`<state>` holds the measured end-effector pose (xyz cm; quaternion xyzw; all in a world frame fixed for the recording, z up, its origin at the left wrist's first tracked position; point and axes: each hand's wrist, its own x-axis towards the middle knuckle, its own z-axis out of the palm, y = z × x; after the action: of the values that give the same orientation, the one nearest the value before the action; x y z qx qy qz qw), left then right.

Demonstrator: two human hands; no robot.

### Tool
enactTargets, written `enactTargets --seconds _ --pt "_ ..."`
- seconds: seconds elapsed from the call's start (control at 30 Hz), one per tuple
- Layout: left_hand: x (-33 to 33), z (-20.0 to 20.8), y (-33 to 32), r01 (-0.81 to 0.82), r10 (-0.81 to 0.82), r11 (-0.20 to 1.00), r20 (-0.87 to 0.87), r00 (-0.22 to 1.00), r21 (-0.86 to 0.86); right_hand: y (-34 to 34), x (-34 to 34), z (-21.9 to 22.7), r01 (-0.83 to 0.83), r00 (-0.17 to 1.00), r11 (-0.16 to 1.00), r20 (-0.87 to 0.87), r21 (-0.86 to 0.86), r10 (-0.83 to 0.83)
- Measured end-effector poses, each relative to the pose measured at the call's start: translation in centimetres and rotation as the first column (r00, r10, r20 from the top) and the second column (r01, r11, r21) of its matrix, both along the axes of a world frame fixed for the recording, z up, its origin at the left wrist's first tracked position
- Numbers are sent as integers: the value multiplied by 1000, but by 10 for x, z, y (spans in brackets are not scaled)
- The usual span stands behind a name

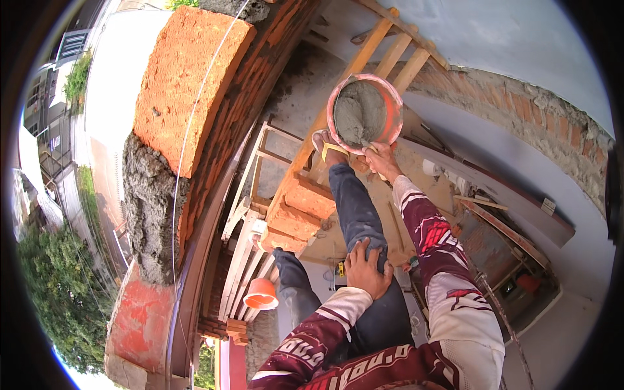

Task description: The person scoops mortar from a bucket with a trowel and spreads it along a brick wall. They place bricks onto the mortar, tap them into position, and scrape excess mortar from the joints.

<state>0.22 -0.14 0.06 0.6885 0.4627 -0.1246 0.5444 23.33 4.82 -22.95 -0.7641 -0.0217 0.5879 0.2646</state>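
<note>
My right hand (383, 162) is closed around the light handle of what looks like a trowel, at the near rim of a bucket (394, 114). The blade is out of sight. Grey wet mortar (359, 113) fills much of the bucket, which has a reddish inner wall. My left hand (368, 269) lies flat on my bent leg with its fingers spread, holding nothing. To the left, a large orange brick (188, 84) sits on top of the wall beside a thick bed of mortar (151, 201). A thin string (193, 117) runs lengthwise over both.
Loose bricks (292, 222) lie on a wooden plank near my feet. An orange pail (261, 294) stands below, left of my legs. Timber framing (377, 49) rises beyond the bucket. Past the wall's outer side there is a drop toward trees (62, 286).
</note>
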Motion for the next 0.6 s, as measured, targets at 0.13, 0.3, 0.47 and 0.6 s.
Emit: enactTargets --seconds 0.13,0.3,0.47,0.6 --pt "2 2 1 -5 5 1000 4 1000 -17 -5 24 33 -120 991 993 52 -21 121" --pt "5 5 3 -22 21 999 -32 999 -29 16 63 122 -340 932 940 132 -11 339" --pt "13 10 6 -65 65 998 -36 997 13 92 88 242 -685 709 729 240 7 663" --pt "22 13 16 -56 56 998 -56 997 -8 175 75 331 -911 412 378 422 165 808"
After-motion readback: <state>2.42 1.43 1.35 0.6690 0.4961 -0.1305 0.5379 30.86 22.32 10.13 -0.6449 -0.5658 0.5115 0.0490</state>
